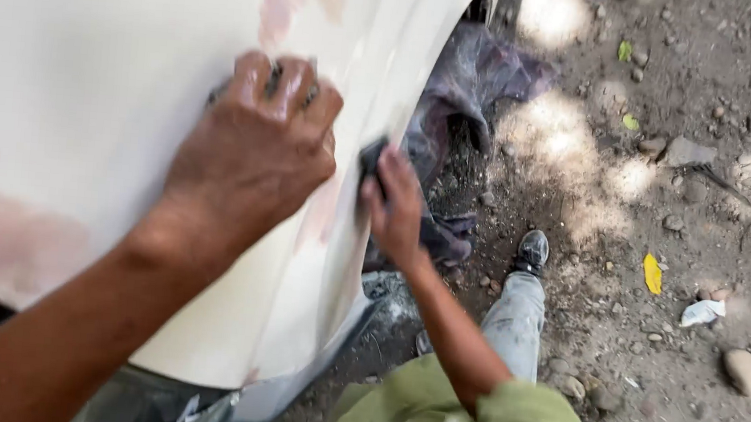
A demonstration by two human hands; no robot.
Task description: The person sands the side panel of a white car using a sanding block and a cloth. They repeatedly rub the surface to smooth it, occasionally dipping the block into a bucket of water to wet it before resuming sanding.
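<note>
Your left hand point(251, 143) presses a dark sanding piece point(269, 82) flat against the cream body panel point(91, 81); only slivers of that piece show between and beyond your fingers, so its full shape cannot be told. It sits directly under your palm, high on the panel, with your fingers closed down over it and pointing up and away from you. Your right hand point(394, 208) holds a second dark pad point(372, 159) in a narrow pinch between thumb and fingers, at the panel's right edge where it curves into the wheel arch. That pad stands roughly upright, its long axis following the edge. The two hands work near each other but apart, the left higher and further onto the flat of the panel, the right lower and on the rim.

Count: two hands, both yours; two dark pads, one in each; one panel. Pinkish patches number at least three: one at the top near the left hand point(275, 7), one at the lower left point(7, 240), one fainter strip between the hands.

Outward: a dark plastic sheet point(470, 84) hangs bunched in the wheel arch just behind your right hand. Your trouser leg point(515, 316) and one shoe point(532, 250) stand on the dirt ground point(705, 219), with one yellow leaf point(652, 273), one crumpled white scrap point(701, 312) and scattered stones well apart to the right
</note>
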